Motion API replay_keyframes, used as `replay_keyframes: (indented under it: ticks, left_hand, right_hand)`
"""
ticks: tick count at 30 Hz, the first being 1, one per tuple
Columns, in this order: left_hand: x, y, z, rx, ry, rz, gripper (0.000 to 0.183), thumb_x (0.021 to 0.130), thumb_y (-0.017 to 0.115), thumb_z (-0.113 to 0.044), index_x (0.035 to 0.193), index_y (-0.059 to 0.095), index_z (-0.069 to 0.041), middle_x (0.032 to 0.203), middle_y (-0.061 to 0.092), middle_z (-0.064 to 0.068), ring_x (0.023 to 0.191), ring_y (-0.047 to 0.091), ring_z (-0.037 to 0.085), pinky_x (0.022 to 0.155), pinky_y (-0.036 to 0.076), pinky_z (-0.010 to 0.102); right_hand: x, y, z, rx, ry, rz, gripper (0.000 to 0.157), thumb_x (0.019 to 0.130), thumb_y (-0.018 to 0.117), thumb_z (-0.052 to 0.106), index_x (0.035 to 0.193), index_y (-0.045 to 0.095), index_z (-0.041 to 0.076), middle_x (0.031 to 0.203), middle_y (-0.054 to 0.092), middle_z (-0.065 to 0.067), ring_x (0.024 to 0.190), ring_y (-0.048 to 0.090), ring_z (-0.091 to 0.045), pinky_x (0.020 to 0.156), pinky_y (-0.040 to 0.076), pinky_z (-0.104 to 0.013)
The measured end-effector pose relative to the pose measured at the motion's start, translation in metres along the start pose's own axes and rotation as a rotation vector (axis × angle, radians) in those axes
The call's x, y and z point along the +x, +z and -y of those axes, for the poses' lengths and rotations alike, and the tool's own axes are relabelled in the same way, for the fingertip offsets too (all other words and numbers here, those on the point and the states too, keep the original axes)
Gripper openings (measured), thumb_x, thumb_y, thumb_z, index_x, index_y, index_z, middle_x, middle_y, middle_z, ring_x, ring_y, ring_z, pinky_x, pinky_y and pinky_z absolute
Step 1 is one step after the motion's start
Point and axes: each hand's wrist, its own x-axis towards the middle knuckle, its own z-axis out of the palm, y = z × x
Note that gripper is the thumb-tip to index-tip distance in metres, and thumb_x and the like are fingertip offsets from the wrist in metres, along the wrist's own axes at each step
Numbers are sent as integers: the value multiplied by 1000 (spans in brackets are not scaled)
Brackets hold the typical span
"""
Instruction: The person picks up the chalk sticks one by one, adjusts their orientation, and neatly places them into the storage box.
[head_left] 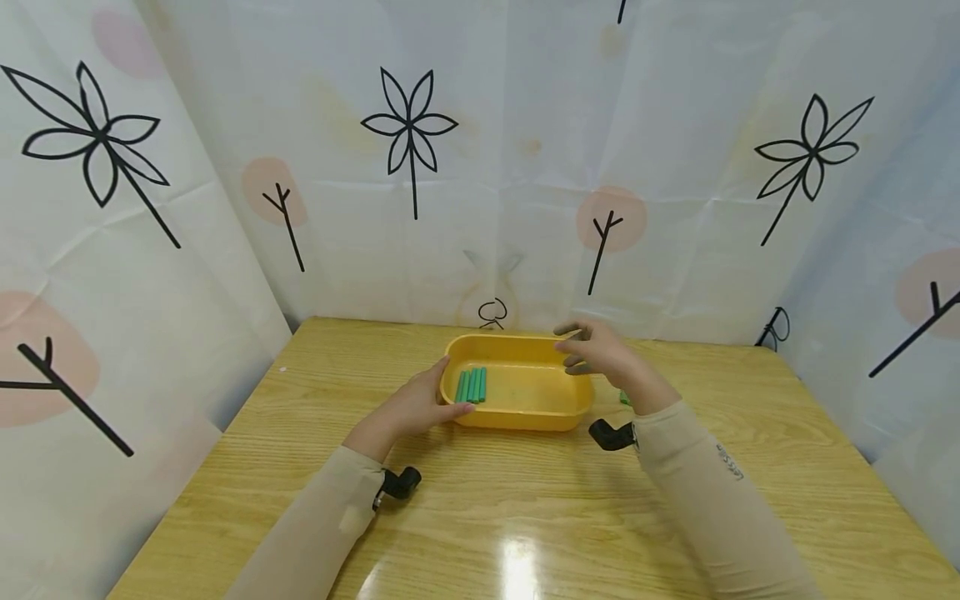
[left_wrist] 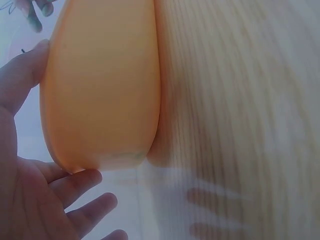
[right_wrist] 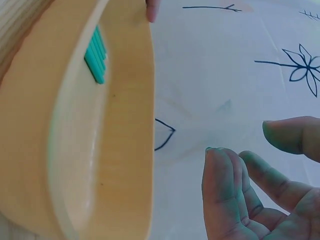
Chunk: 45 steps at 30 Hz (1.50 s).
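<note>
A yellow plastic tub point(head_left: 517, 420) sits on the table, its long side facing me. Several short green sticks point(head_left: 471, 385) lie side by side at its left end; the right wrist view also shows these sticks point(right_wrist: 95, 56). My left hand point(head_left: 411, 407) holds the tub's left end between thumb and fingers, with the thumb at the near rim and the other fingers spread round the end. Over the tub's right end hovers my right hand point(head_left: 603, 354), fingers loosely bent and apart from the thumb, nothing between them. Its fingertips look greenish in the right wrist view.
Something small and green point(head_left: 625, 398) lies on the wooden table point(head_left: 480, 492) right of the tub, partly hidden by the right wrist. A printed white curtain point(head_left: 495, 167) surrounds the table's back and sides. A black cable point(head_left: 772, 327) hangs at the back right corner.
</note>
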Motion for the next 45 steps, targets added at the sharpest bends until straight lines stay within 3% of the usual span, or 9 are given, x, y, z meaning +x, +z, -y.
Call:
replay_keyframes:
  ticks: [7,11,20,30,36,45]
  left_hand:
    - [0,0,0,-1,5,0,112,85,69,-64,161,12,-4,160,30,20,144,36,33,116,31,48]
    - [0,1,2,-9,8,1,112,85,68,-65,161,12,-4,160,29,20,144,35,34,116,31,48]
    - [2,1,1,-20,14,-2,109,87,70,-59,161,12,-3,160,29,20,144,35,34,116,30,49]
    - [1,1,1,-9,3,1,111,86,70,-62,161,12,-4,160,29,20,144,35,33,116,30,48]
    - [1,0,1,-22,4,7,111,86,70,-62,161,12,-4,160,29,20,144,35,33,116,30,48]
    - [0,0,1,-36,11,0,110,86,71,-60,161,13,-3,160,30,19,143,36,32,116,31,48]
  right_hand:
    - [-12,-23,-6,-5,10,-35,49,104,55,14,146,40,-5,133,47,-27,99,59,-36,91,55,-43]
    - [-15,-34,-10,-23,13,-38,50,104,54,15,147,38,-6,136,45,-28,95,60,-28,84,57,-35]
    - [-24,-57,-24,-44,33,-70,51,105,53,16,147,36,-8,130,48,-23,91,60,-21,82,57,-32]
    - [-28,-74,-46,-73,32,-97,54,106,49,15,150,31,-11,142,38,-33,92,60,-23,81,57,-31]
    - [-27,-81,-60,-73,46,-90,54,107,47,14,150,29,-12,145,35,-36,104,58,-34,83,57,-31]
    - [-18,-88,-86,-58,132,-124,57,106,48,18,152,27,-9,147,34,-34,115,53,-41,95,53,-43]
